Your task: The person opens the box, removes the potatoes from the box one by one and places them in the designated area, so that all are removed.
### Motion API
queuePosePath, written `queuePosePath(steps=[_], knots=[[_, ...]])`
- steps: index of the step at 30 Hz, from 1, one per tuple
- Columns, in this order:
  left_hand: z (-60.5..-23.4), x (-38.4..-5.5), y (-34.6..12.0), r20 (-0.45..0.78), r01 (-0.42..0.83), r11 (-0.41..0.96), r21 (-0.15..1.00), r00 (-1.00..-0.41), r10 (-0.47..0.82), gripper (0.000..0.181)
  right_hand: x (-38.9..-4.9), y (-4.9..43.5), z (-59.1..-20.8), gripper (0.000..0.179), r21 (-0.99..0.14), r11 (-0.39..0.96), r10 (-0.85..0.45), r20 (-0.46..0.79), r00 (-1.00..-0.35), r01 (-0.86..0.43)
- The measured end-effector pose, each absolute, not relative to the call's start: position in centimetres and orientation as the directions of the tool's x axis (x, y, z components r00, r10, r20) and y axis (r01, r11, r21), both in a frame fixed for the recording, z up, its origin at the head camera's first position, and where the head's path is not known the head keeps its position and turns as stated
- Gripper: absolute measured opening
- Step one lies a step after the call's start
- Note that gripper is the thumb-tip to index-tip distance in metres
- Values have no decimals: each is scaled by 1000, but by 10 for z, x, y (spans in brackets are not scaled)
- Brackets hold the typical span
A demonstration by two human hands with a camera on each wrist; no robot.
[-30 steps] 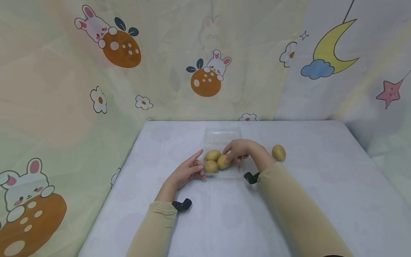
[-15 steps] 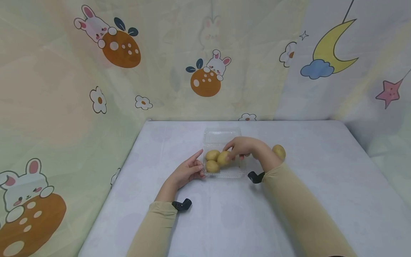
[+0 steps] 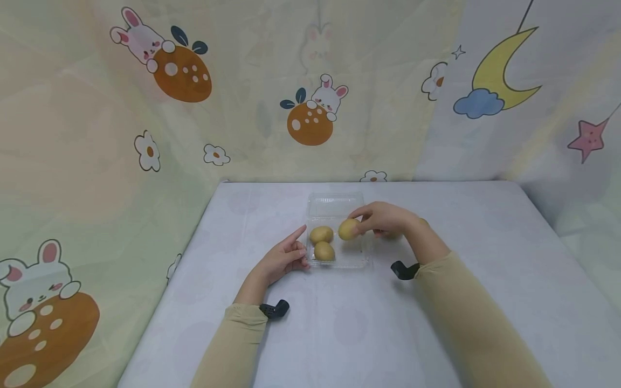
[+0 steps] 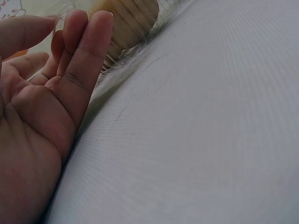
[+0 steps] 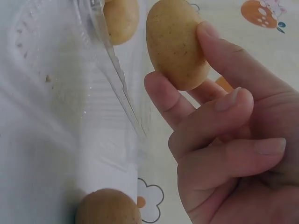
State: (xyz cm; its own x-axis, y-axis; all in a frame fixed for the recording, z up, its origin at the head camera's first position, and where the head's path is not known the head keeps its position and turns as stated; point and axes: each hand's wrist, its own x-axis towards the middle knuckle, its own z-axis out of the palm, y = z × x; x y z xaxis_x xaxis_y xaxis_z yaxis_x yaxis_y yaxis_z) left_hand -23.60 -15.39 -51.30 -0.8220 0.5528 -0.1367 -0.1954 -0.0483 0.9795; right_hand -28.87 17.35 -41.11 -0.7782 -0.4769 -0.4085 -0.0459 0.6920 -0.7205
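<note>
My right hand point(image 3: 385, 218) pinches a yellow potato point(image 3: 347, 229) between thumb and fingertips, above the clear hinged plastic container point(image 3: 351, 261). In the right wrist view that held potato point(image 5: 175, 44) is raised beside the container's wall. Two more potatoes lie inside against the left wall, one at the back point(image 3: 321, 234) and one in front of it point(image 3: 324, 251). At that left wall, my left hand point(image 3: 286, 256) pinches the container's rim, its index finger stretched along the side. The left wrist view shows its fingertips point(image 4: 100, 28) right at the clear plastic.
The container's lid point(image 3: 336, 205) lies folded back, away from me. A separate potato point(image 5: 108, 207) lies to the container's right, mostly hidden by my right wrist in the head view. A white cloth covers the table point(image 3: 339, 323), with a printed curtain point(image 3: 252, 108) behind.
My right hand has lifted the potato from beside the other two and carried it right and back. The front potato has shifted slightly right. My left hand has stayed put.
</note>
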Motion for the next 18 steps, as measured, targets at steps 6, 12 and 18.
queuePosePath(steps=[6, 12, 18], knots=[[-512, -237, -154, -141, -194, -37, 980, -821, 553, 74, -287, 195, -415, 57, -758, 652, -422, -395, -816, 29], [-512, -237, -153, -146, -199, -38, 979, -823, 549, 74, -281, 222, -417, 52, -797, 605, -419, -323, -849, 5], [-514, -238, -154, -145, -198, -38, 979, -823, 549, 73, -274, 246, -420, 58, -774, 633, -372, -300, -878, -4]])
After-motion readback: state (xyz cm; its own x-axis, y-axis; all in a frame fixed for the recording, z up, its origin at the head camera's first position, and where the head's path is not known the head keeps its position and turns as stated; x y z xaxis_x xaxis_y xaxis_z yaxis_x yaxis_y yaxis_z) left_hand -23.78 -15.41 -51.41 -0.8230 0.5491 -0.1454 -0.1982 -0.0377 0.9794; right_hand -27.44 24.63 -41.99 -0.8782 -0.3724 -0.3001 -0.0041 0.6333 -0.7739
